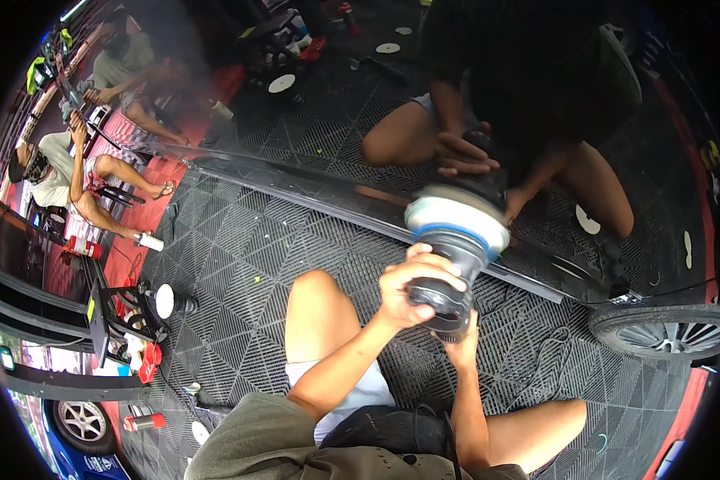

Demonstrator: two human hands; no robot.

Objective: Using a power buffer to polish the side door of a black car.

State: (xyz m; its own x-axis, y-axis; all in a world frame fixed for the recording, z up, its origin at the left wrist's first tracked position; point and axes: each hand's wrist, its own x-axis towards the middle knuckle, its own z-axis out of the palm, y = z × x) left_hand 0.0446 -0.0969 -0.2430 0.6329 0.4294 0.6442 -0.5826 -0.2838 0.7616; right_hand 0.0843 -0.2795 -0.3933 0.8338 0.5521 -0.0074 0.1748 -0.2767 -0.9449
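A black car polisher [454,250] with a pale round pad [456,218] and a blue ring stands between my knees and the car. Its pad rests against the glossy black side panel [320,104], which mirrors me and the tool; the pad's rim looks blurred. My left hand [408,290] wraps round the polisher's body from the left. Behind it, my right hand [464,342] grips the rear end, with its fingers partly hidden by the tool.
A car wheel [664,332] stands at the right. On the left, a low cart [116,320] holds bottles and red items beside an upright tool with a white pad [165,302]. Another person [60,164] sits further off, near a second car's wheel. Dark ribbed tiles [232,240] cover the floor.
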